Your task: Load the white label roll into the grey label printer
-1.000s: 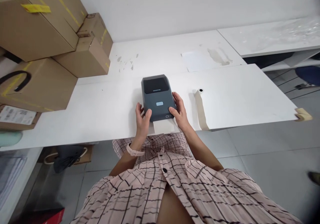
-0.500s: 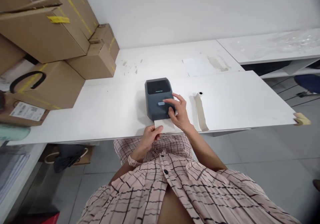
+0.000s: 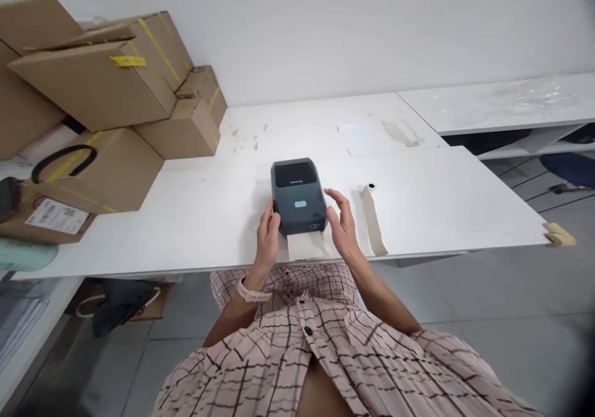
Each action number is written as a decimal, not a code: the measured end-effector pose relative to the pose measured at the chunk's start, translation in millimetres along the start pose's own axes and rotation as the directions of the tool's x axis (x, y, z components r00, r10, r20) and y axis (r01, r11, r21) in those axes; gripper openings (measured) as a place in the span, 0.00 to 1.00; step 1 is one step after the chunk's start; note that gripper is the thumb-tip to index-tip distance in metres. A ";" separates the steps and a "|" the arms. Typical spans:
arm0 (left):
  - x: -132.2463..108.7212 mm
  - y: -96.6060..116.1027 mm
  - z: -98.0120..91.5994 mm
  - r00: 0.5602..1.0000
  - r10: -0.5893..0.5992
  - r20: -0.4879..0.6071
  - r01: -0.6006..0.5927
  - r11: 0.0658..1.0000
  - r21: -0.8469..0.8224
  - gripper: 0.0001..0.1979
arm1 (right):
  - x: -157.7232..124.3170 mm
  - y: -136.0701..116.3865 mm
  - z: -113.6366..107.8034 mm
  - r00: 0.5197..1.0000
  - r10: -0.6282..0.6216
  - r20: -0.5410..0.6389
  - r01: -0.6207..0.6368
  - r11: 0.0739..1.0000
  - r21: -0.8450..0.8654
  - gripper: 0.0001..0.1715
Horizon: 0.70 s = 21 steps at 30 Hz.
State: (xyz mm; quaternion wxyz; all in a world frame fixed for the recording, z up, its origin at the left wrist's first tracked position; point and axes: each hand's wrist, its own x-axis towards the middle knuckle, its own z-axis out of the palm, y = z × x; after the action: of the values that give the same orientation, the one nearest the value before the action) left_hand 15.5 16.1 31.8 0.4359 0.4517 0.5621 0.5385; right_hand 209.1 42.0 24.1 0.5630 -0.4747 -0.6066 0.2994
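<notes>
A dark blue-grey label printer (image 3: 299, 195) sits on the white table in front of me, its lid down and a light blue button on top. White paper (image 3: 307, 245) sticks out of its front toward the table edge. My left hand (image 3: 267, 234) is at the printer's left side, fingers stretched up along it and seemingly touching. On the other side, my right hand (image 3: 343, 226) has its fingers apart, with the fingertips close to the printer's right edge; contact there is unclear. A small paper roll (image 3: 371, 188) with an unrolled brownish strip (image 3: 374, 228) lies right of my right hand.
Cardboard boxes (image 3: 181, 133) are stacked on the table's left end, with a black curved band (image 3: 65, 152) in front of them. A white sheet (image 3: 357, 139) lies toward the back. Tan padding (image 3: 559, 235) covers the right front corner. Clear plastic (image 3: 534, 95) rests on the adjoining surface.
My left hand has let go of the paper and moved up to the printer's left side. My right hand has drawn back from the printer's top to its right side.
</notes>
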 end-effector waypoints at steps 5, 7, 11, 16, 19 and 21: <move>-2.9 -9.3 8.5 1.000 0.014 0.002 -0.014 0.999 -0.036 0.38 | -10.4 22.8 3.2 0.976 0.212 0.044 -0.217 0.961 0.173 0.34; -4.1 -17.9 11.8 1.000 0.028 -0.003 -0.028 0.998 -0.056 0.38 | -11.6 25.1 7.3 0.976 0.213 0.048 -0.218 0.959 0.182 0.35; -3.2 -30.3 17.1 0.996 0.074 -0.045 -0.077 0.994 -0.074 0.38 | -12.6 24.9 12.2 0.979 0.205 0.014 -0.204 0.958 0.204 0.36; -1.6 -31.5 14.4 0.991 0.110 -0.072 -0.113 0.993 -0.033 0.37 | -13.1 27.2 13.7 0.980 0.199 -0.005 -0.192 0.952 0.240 0.36; 0.8 -23.8 11.3 0.988 0.135 -0.070 -0.136 0.991 -0.010 0.36 | -6.7 27.8 12.5 0.988 0.154 -0.017 -0.144 0.952 0.269 0.34; 7.3 -13.0 9.2 0.983 0.172 -0.061 -0.174 0.984 -0.026 0.36 | 5.7 25.0 9.8 0.997 0.077 -0.017 -0.070 0.961 0.269 0.33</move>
State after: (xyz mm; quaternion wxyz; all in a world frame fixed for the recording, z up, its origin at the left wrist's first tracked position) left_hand 22.5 25.1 18.3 0.3778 0.4760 0.5250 0.5959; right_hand 206.0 58.2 2.1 0.6187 -0.4206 -0.5347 0.3928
